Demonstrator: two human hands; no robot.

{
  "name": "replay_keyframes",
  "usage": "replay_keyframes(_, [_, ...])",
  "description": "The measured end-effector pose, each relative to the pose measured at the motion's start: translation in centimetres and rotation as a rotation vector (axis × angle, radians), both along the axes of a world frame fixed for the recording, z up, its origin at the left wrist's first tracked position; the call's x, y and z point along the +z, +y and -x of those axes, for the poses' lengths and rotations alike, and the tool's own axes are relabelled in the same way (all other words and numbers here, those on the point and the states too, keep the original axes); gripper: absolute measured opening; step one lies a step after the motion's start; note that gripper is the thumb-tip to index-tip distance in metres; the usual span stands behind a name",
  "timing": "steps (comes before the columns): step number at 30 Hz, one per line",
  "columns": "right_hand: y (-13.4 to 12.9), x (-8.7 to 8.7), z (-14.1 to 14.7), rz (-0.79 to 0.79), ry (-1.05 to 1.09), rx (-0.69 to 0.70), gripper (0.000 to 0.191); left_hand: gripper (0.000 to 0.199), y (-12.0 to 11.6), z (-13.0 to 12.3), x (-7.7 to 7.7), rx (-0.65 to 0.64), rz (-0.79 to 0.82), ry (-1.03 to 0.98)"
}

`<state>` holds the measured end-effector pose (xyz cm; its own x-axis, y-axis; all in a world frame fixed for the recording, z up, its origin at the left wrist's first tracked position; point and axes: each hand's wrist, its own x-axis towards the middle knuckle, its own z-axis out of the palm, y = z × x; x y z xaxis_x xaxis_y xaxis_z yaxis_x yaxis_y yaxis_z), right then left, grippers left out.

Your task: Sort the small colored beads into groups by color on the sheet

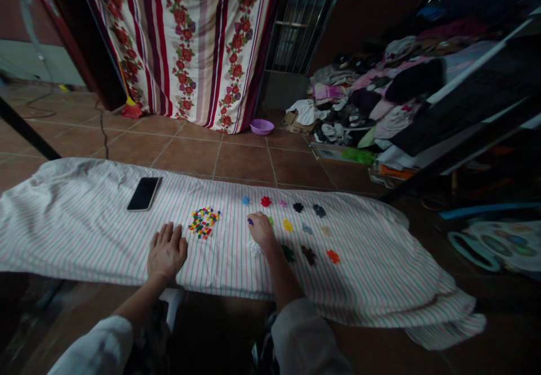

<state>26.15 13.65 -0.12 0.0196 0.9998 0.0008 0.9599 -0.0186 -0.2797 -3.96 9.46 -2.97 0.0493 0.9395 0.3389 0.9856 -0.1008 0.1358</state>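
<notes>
My left hand (167,251) lies flat on the striped cloth (224,273) with its fingers spread, left of a mixed heap of small coloured pieces (203,222). Over a small purple pile (250,221), my right hand (261,230) has its fingers pressed together; whatever is between the fingertips is too small to name. White pieces (255,248) lie just below it. Single-colour piles spread to the right: blue (245,200), red (265,201), pink (283,203), black (298,207), yellow (288,225), brown (308,255) and orange (333,256), among others.
A phone (144,193) rests on the cloth at the left. Beyond the surface are a floral curtain (186,48), a purple basin (262,126) and a red dustpan (132,110). Heaped clothes (380,88) fill the right background, and dark bars slope at both sides.
</notes>
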Motion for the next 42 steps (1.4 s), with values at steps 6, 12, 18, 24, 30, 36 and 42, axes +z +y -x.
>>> replay_keyframes(6, [0.3, 0.0, 0.3, 0.015, 0.039, 0.031, 0.023, 0.048, -0.1, 0.0, -0.2, 0.014, -0.022, 0.007])
replay_keyframes(12, [0.4, -0.1, 0.7, -0.006, 0.054, 0.044, 0.025, 0.048, 0.1, 0.0, -0.3, 0.022, -0.011, 0.013])
replay_keyframes(18, [0.2, 0.0, 0.1, -0.004, 0.089, 0.041, 0.037, 0.049, 0.0, 0.0, -0.1, 0.020, 0.006, 0.023])
replay_keyframes(24, [-0.2, 0.0, -0.5, 0.040, 0.035, 0.017, 0.046, 0.050, 0.0, -0.1, 0.1, 0.017, 0.021, 0.018])
replay_keyframes(30, [0.0, -0.8, -0.2, 0.044, 0.093, -0.026, 0.045, 0.049, 0.0, -0.1, 0.1, 0.025, 0.029, 0.015])
replay_keyframes(36, [0.1, -0.2, -0.1, 0.011, 0.122, -0.027, 0.040, 0.049, 0.0, 0.0, -0.1, 0.009, 0.006, 0.023])
replay_keyframes(42, [0.4, 0.2, 3.0, -0.094, 0.208, 0.035, 0.032, 0.049, 0.1, 0.0, -0.1, 0.001, 0.005, 0.023])
